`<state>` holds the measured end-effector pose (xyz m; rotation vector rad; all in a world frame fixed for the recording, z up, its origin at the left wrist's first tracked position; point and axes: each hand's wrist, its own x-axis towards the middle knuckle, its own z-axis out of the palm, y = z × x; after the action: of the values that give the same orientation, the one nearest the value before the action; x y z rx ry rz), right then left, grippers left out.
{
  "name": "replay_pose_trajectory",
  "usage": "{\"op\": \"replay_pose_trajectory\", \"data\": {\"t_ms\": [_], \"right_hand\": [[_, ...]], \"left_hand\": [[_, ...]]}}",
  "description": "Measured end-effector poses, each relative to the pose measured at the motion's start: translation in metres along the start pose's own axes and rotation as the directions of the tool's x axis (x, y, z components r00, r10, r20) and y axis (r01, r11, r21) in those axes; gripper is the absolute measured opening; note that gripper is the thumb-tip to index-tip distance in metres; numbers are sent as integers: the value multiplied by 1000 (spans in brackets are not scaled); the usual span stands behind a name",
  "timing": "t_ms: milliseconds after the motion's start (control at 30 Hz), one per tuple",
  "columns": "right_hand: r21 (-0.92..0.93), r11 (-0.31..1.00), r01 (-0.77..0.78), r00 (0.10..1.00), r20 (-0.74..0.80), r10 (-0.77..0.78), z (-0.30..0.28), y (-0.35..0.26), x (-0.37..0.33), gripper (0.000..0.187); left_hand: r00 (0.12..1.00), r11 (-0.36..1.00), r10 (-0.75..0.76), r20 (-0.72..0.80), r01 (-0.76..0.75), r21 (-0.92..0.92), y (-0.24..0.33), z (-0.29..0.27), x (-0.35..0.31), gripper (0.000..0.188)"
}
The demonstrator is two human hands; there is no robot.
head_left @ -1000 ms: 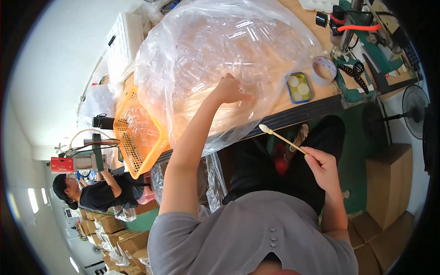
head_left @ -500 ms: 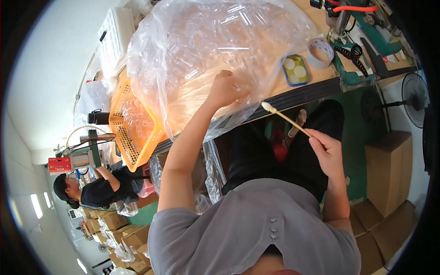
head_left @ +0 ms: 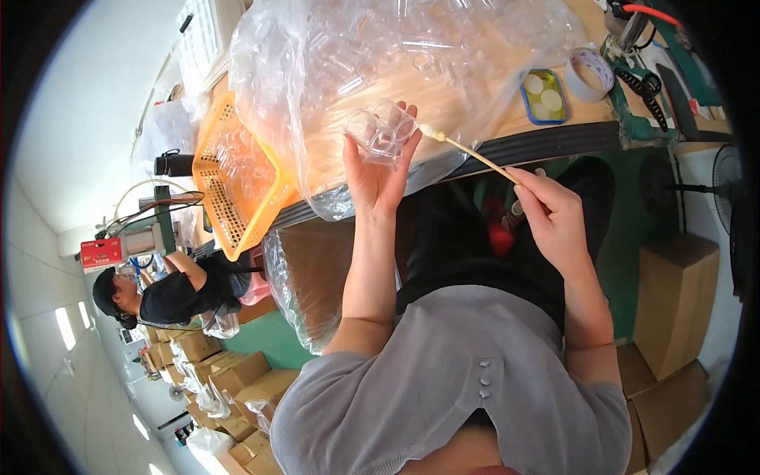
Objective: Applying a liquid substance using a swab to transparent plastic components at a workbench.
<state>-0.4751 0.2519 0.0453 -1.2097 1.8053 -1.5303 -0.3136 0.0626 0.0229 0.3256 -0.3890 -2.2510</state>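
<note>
My left hand [head_left: 376, 178] is raised at the table's front edge, palm up, with its fingers curled around a small clear plastic piece [head_left: 381, 133] that has several round, cup-like rings. Between the thumb and fingers of my right hand [head_left: 552, 207] is a thin wooden stick [head_left: 479, 157] with a wrapped white tip, like a large swab. Its tip points left and sits close to the fingers of my left hand; I cannot tell whether it touches the plastic. Behind both hands, a large clear bag [head_left: 332, 63] lies open with many similar transparent pieces in it.
To the left, an orange perforated basket [head_left: 273, 198] holds clear pieces. A blue-rimmed dish [head_left: 545, 96] with pale discs, a tape roll [head_left: 590, 75] and a green machine [head_left: 685, 71] stand right. A co-worker [head_left: 170, 293] sits far left. Cardboard boxes [head_left: 673, 301] stand lower right.
My left hand has come back from the bag, turned palm up, and now holds the clear plastic piece. My right hand has lifted the swab-like stick up and left toward it.
</note>
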Motion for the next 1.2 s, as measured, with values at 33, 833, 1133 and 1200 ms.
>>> {"op": "replay_pose_trajectory", "data": {"t_ms": [33,833,1133,1200], "right_hand": [[-30,999,29,999,18,-29,3,-2,1,22],[52,993,103,990,94,-107,2,-30,-4,23],[4,996,93,991,97,-93,-3,-32,-6,22],[56,995,88,988,119,-94,-3,-34,-8,22]], "left_hand": [[1000,998,18,-22,-19,-68,0,1,-4,55],[977,944,215,2,-208,255,-4,13,-16,70],[973,923,226,34,-226,310,-3,18,-17,74],[972,919,231,35,-230,321,-3,17,-18,73]]}}
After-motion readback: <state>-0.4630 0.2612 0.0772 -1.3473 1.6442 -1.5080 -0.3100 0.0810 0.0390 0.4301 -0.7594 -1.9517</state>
